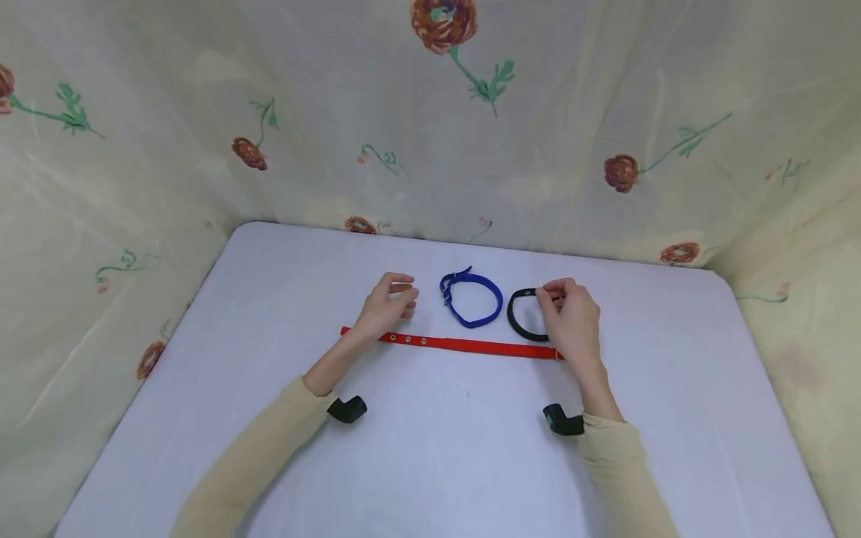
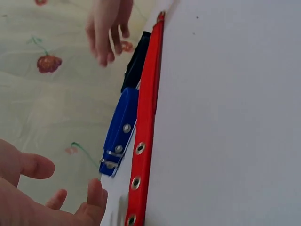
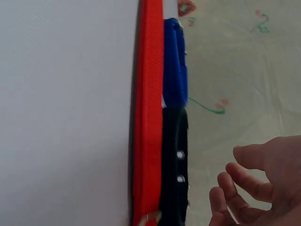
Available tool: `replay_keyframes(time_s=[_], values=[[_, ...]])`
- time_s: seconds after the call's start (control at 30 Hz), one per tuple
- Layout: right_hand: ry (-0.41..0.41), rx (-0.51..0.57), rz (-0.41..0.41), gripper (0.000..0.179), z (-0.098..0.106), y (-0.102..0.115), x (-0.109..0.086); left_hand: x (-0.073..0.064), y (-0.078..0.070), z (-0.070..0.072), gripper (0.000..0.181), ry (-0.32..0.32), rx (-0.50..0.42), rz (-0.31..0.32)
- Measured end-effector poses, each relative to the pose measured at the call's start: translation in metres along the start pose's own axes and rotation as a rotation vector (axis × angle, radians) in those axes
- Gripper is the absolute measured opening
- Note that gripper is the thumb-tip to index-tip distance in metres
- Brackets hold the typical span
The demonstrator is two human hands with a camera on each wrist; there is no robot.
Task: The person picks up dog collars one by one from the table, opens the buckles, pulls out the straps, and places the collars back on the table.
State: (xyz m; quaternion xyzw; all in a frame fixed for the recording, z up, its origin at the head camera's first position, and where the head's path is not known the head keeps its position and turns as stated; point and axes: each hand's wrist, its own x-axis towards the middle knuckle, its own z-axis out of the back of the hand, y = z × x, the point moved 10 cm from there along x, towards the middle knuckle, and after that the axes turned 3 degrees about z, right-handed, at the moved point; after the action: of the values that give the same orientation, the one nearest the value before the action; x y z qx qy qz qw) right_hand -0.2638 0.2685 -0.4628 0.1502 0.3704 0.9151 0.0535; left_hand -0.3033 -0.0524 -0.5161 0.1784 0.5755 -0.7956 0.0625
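Observation:
A red collar (image 1: pixel 477 346) with metal eyelets lies stretched out straight across the table. Behind it stand two looped collars: a blue collar (image 1: pixel 499 295) fastened with its buckle at the left, and a black collar (image 1: pixel 516 321) to the right. My left hand (image 1: pixel 383 305) hovers over the red collar's eyelet end, fingers relaxed and holding nothing. Over the black collar's right side is my right hand (image 1: pixel 573 317), hiding part of that loop in the head view. In the right wrist view its loosely bent fingers (image 3: pixel 244 207) are apart from the black collar, with nothing between them.
The collars lie on a white table (image 1: pixel 430 463). A flowered curtain (image 1: pixel 323 112) hangs behind it and along both sides. A dark wrist camera sticks out from the left sleeve (image 1: pixel 269 441), another from the right sleeve (image 1: pixel 615 456).

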Motion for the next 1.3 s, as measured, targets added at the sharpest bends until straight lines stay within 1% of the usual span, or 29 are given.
replay_keyframes(time_s=[0.1,0.17,0.23,0.33,0.53,0.67,0.77,1.0,1.17,1.3], values=[[0.037,-0.011,0.026,0.030,-0.020,0.010,0.006,0.007,0.003,-0.016,0.046,0.006,-0.062,0.042],[0.073,-0.024,0.042,0.032,-0.034,0.016,0.010,0.010,0.004,-0.024,0.046,0.001,-0.094,0.057],[0.113,-0.049,0.054,0.033,-0.047,0.023,0.013,0.013,0.004,-0.031,0.047,-0.006,-0.108,0.056],[0.150,-0.119,0.055,0.034,-0.061,0.030,0.015,0.014,0.002,-0.040,0.050,-0.007,-0.109,0.049],[0.229,-0.263,0.029,0.038,-0.080,0.032,0.014,0.013,-0.002,-0.053,0.055,0.020,-0.129,0.057],[0.264,-0.278,0.023,0.037,-0.086,0.034,0.012,0.012,-0.003,-0.059,0.056,0.044,-0.141,0.073],[0.252,-0.253,0.032,0.033,-0.087,0.036,0.014,0.012,-0.003,-0.060,0.055,0.045,-0.163,0.079],[0.259,-0.211,0.069,0.033,-0.088,0.043,0.012,0.006,-0.005,-0.055,0.056,0.007,-0.206,0.097],[0.247,-0.119,0.089,0.035,-0.075,0.055,0.008,-0.003,-0.009,-0.048,0.057,-0.021,-0.238,0.096],[0.259,-0.064,0.115,0.035,-0.065,0.065,0.003,-0.011,-0.014,-0.040,0.058,-0.040,-0.260,0.075]])
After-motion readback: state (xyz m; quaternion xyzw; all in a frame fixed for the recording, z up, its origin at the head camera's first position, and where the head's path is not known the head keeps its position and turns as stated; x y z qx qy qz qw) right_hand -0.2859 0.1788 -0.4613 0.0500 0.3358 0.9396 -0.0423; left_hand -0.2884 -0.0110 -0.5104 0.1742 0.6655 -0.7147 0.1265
